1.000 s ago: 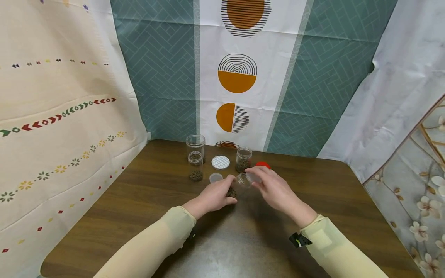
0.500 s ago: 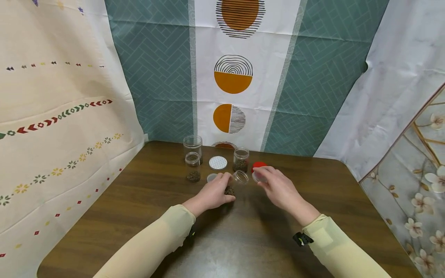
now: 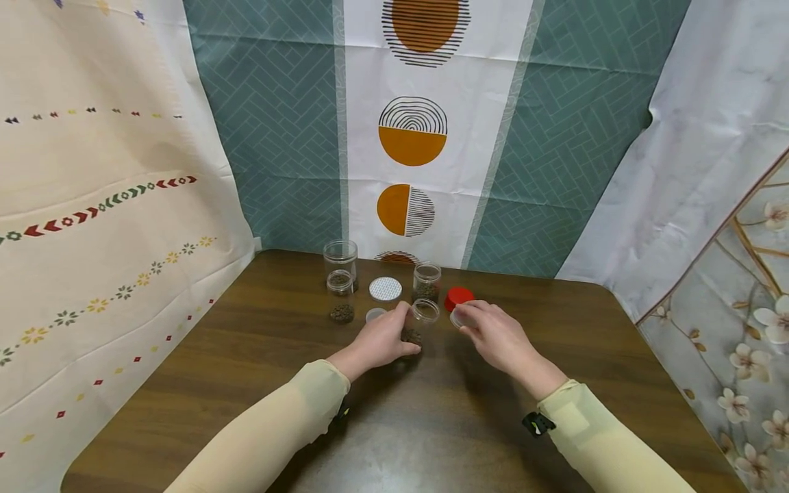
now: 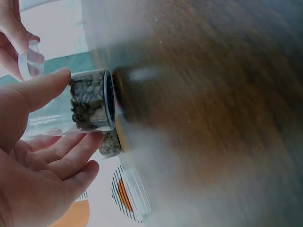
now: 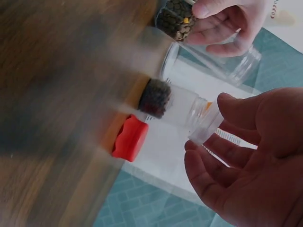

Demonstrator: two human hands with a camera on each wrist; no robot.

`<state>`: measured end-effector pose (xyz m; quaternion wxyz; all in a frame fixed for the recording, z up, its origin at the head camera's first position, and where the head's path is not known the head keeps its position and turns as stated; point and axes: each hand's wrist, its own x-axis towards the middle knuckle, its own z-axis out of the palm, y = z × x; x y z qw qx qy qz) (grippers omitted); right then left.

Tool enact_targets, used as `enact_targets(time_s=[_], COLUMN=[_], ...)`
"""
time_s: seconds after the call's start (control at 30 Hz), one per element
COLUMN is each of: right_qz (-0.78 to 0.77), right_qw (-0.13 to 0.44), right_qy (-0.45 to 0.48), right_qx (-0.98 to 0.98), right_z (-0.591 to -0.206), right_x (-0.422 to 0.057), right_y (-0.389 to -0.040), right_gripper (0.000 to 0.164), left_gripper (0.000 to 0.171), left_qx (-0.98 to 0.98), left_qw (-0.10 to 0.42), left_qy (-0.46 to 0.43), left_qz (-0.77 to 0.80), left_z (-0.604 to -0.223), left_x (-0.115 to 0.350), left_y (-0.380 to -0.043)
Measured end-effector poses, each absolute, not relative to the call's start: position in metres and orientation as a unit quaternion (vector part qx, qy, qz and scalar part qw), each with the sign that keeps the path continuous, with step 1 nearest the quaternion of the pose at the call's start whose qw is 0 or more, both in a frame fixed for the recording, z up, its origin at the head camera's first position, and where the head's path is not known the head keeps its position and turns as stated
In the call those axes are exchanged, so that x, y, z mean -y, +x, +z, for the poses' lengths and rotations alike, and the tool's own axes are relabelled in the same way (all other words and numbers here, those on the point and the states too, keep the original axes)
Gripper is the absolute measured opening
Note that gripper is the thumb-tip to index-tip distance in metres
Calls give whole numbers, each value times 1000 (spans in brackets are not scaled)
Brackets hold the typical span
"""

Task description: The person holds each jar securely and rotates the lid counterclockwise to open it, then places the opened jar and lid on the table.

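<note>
My left hand (image 3: 380,340) grips a clear jar (image 3: 423,315) with thumb and fingers around its side. The jar stands nearly upright, its mouth uncovered, and small brown pellets (image 4: 88,101) fill its lower part. To its right, my right hand (image 3: 498,335) pinches a small translucent plastic lid (image 5: 207,124) between thumb and fingers, apart from the jar. In the right wrist view the lid is held tilted. Whether anything lies inside the lid I cannot tell. Part of a similar pale lid (image 3: 374,314) shows on the table behind my left hand.
Behind the hands stand a jar (image 3: 427,281) with dark contents, a slim jar (image 3: 341,298) of pellets and a wider jar (image 3: 340,255). A white patterned disc (image 3: 385,289) and a red lid (image 3: 459,297) lie on the wooden table (image 3: 259,383). Fabric hangs behind.
The jar in my left hand has gone from leaning right, its mouth towards the lid, to nearly upright. My right hand has drawn the lid a little away to the right.
</note>
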<state>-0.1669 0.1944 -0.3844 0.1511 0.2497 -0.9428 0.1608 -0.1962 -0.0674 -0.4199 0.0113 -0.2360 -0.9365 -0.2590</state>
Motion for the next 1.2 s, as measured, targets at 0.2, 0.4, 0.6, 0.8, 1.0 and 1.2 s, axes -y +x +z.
enact_targets(time_s=[0.2,0.4,0.6,0.8,1.0,1.2], right_qz=[153,142,145,136,121,87], right_qw=[133,119,104,93,94,91], right_qy=[237,234,231,228,231,227], right_qx=[950,955,957,960,961,966], right_z=[-387,-390,-395,-399,-404,-410], right_x=[-198,-199,-201,-203,-203,-204], right_y=[-169,-175,-186,-194,-201,-210], right_gripper=[39,37,36,33,34,32], left_gripper=[57,56,52,52,52,53], left_qx=[935,926,927,932,939,940], left_qw=[-6,-17,-28,-26,-17,-20], left_qy=[-225,-233,-226,-221,-214,-212], left_qz=[-273,-297,-296,-287,-267,-268], left_z=[-422,-421,-420,-421,-422,-421], left_x=[65,63,59,53,47,43], left_y=[-202,-210,-216,-225,-234,-241])
